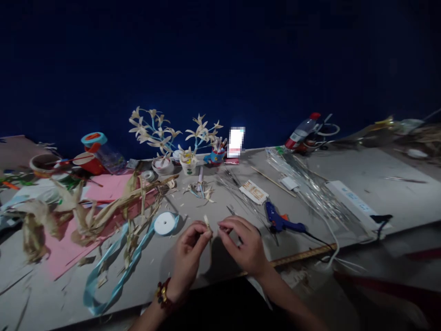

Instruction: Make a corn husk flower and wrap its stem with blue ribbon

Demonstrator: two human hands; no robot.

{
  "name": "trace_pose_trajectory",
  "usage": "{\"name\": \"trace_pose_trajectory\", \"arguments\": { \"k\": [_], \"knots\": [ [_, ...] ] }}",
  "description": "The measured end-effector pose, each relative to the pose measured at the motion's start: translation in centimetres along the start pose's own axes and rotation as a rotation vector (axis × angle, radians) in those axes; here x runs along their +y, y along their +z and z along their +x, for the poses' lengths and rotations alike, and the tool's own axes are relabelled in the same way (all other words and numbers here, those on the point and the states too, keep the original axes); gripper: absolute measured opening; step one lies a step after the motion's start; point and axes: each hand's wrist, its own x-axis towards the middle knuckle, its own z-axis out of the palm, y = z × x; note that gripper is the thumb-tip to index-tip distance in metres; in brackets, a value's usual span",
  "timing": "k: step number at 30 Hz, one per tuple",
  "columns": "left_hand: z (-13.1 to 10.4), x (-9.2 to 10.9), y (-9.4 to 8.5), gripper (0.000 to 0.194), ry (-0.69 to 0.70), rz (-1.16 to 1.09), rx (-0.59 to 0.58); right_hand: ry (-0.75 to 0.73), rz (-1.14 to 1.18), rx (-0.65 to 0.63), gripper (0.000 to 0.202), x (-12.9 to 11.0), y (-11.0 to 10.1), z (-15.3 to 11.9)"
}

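One pale strip (pixel 207 221) is pinched upright between the thumb and fingers of the left hand (pixel 191 246), and its top is raised above the fingertips. The right hand (pixel 244 243) is held just beside it at three o'clock, fingers curled towards the thumb; whether anything is gripped there cannot be told. One beaded bracelet (pixel 163 294) is worn on the left wrist.

Outward from the two hands, one white spool (pixel 160 224) is set near at ten o'clock, with blue ribbon (pixel 98 282) trailed from it towards eight. One blue glue gun (pixel 275 216) is laid at two o'clock, and one printed card (pixel 254 191) is placed at one.

Farther off, two pale flower sprays (pixel 141 128) are stood between eleven and twelve o'clock, and one lit phone (pixel 236 141) is propped at twelve. One red-capped bottle (pixel 301 133) is leaned between one and two; one white power strip (pixel 351 202) is laid between two and three. Dried husks, too tangled to be counted, are heaped between nine and ten.
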Motion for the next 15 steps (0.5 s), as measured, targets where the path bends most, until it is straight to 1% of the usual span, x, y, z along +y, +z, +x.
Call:
{"name": "trace_pose_trajectory", "arguments": {
  "k": [2,4,6,8,9,11,15],
  "knots": [
    [-0.1,-0.2,-0.4,0.018,-0.026,0.005,0.018,-0.005,-0.126,0.008,0.014,2.5,-2.6,-0.8],
    [-0.1,-0.6,-0.8,0.019,-0.032,-0.014,0.032,0.035,-0.308,0.035,0.017,5.7,-6.0,-2.0],
    [0.0,-0.9,-1.0,0.019,-0.031,-0.037,0.027,0.132,-0.499,-0.018,0.022,8.8,-9.3,-3.5],
    [0.0,-1.2,-1.1,0.018,-0.036,-0.047,0.015,0.213,-0.677,-0.131,0.034,11.4,-11.9,-5.0],
    [0.0,-1.3,-1.1,0.017,-0.041,-0.047,0.010,0.241,-0.742,-0.202,0.039,12.4,-12.7,-5.7],
    [0.0,-1.4,-0.9,0.016,-0.051,-0.041,0.001,0.270,-0.821,-0.304,0.044,13.8,-13.6,-6.6],
    [-0.2,-1.4,-0.7,0.018,-0.062,-0.029,0.002,0.246,-0.854,-0.397,0.048,14.9,-13.9,-7.0]
  ]
}}
